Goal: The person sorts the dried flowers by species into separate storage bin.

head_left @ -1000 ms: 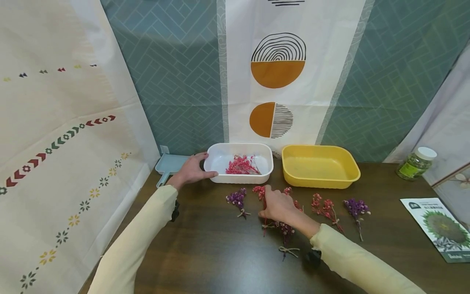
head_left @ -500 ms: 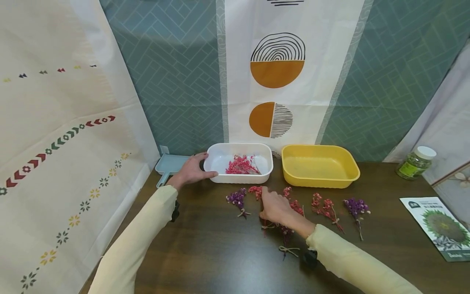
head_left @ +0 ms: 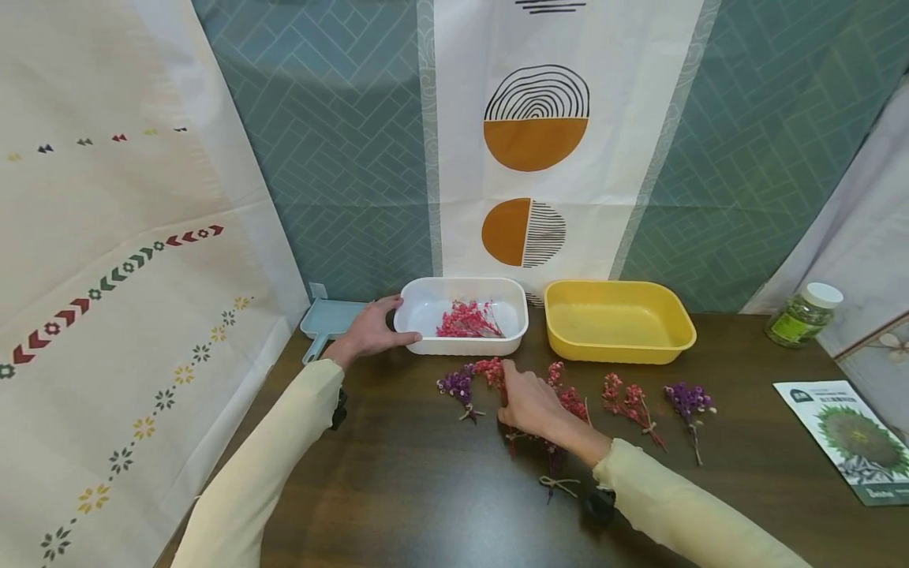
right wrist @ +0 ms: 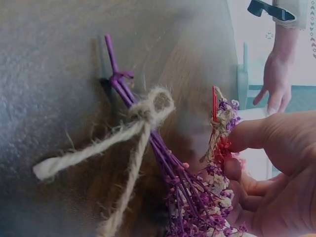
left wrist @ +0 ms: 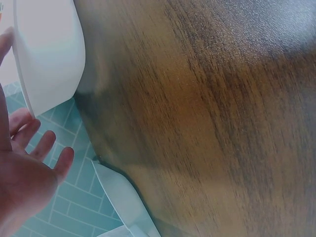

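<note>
My right hand (head_left: pixel 531 404) pinches a small bunch of red dried flowers (head_left: pixel 488 369) low over the table; in the right wrist view, thumb and fingers meet at its red stems, tied with twine. A purple dried-flower bunch (right wrist: pixel 182 192) with a twine bow lies just below that hand. My left hand (head_left: pixel 371 327) rests against the left end of a white plastic basin (head_left: pixel 461 345), thumb at the front rim and fingers loosely spread. Loose red dried flowers (head_left: pixel 467 319) lie in the basin. Another purple bunch (head_left: pixel 458 384) is left of the held one, close to its blossoms.
To the right of the white basin stands a yellow basin (head_left: pixel 621 352). More red bunches (head_left: pixel 628 401) and a purple bunch (head_left: pixel 687 404) lie at right. Farther right are a lidded jar (head_left: pixel 802 315) and a seed packet (head_left: pixel 852 442). A pale blue dustpan (head_left: pixel 330 317) sits behind my left hand.
The right hand has shifted slightly left, and the red blossoms in it have swung left towards the purple bunch. The left hand and both basins have stayed in place.
</note>
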Demonstrator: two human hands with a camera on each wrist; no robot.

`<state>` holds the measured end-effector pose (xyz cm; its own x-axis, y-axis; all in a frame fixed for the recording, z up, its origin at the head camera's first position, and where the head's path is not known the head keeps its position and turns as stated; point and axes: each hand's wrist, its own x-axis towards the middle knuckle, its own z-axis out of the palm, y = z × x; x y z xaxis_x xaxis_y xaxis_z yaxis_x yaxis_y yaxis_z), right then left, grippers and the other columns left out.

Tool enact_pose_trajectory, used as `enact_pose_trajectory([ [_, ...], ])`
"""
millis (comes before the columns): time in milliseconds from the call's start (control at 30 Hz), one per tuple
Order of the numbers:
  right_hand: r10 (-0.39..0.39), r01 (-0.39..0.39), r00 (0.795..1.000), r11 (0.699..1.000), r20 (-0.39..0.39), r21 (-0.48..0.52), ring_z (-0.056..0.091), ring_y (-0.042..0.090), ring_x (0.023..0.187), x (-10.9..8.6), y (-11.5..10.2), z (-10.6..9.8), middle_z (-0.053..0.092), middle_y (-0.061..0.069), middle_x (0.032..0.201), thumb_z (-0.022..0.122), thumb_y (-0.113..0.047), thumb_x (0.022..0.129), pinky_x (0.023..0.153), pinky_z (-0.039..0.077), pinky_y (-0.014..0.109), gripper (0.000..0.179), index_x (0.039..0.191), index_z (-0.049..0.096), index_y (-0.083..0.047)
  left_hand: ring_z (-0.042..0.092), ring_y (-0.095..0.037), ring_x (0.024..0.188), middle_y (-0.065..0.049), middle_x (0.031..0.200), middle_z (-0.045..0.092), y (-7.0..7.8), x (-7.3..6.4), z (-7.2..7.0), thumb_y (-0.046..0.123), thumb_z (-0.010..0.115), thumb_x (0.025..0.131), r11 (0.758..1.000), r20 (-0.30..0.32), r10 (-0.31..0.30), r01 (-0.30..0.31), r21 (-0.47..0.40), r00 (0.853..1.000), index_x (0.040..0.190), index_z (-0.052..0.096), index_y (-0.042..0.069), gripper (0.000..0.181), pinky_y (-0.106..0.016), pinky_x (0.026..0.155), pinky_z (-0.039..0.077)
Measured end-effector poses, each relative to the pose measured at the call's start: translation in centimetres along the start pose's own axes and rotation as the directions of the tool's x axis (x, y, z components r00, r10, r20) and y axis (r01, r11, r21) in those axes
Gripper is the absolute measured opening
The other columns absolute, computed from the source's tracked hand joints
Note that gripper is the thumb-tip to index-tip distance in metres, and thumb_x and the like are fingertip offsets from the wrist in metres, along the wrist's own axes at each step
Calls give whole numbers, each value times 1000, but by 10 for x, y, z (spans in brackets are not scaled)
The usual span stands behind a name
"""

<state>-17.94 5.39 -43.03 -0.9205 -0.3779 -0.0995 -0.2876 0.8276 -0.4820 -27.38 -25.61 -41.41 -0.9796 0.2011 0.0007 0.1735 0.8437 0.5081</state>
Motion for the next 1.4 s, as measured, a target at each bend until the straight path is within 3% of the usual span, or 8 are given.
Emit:
enact_pose_trajectory([
  [400, -24, 28, 999, 992, -38, 124, 52, 15, 47, -7, 4, -9, 55, 4, 61, 78, -3, 83, 44, 41, 30, 78, 147, 35, 2, 30, -41, 142, -23, 157, 33, 0, 0, 0, 51, 75, 83, 1000, 1, -7, 7, 5, 1000, 151, 37, -3, 95, -59, 111, 28],
  [800, -4, 10, 999, 987, -33, 162, 53, 16, 48, -11, 8, -20, 56, 4, 63, 77, -2, 84, 46, 45, 30, 77, 149, 36, 1, 30, -41, 142, -23, 156, 34, 1, 0, 0, 51, 75, 83, 1000, -8, 5, -5, 5, 1000, 150, 38, -4, 95, -58, 112, 28],
  [1067, -93, 105, 992, 983, -82, 150, 48, 11, 45, -13, 7, -24, 53, 0, 58, 76, 1, 83, 44, 40, 27, 79, 152, 37, -1, 30, -41, 142, -23, 156, 33, 1, -2, 0, 49, 76, 83, 1000, -5, 8, -8, 0, 1000, 150, 38, -4, 94, -58, 111, 29],
  [1400, -205, 219, 973, 966, -107, 139, 54, 9, 51, -14, 2, -38, 60, -7, 65, 77, 0, 84, 50, 47, 28, 73, 147, 41, -1, 30, -42, 142, -24, 156, 34, 0, -1, 0, 49, 75, 83, 1000, -10, 16, -16, 7, 1000, 150, 39, -5, 93, -58, 111, 29],
])
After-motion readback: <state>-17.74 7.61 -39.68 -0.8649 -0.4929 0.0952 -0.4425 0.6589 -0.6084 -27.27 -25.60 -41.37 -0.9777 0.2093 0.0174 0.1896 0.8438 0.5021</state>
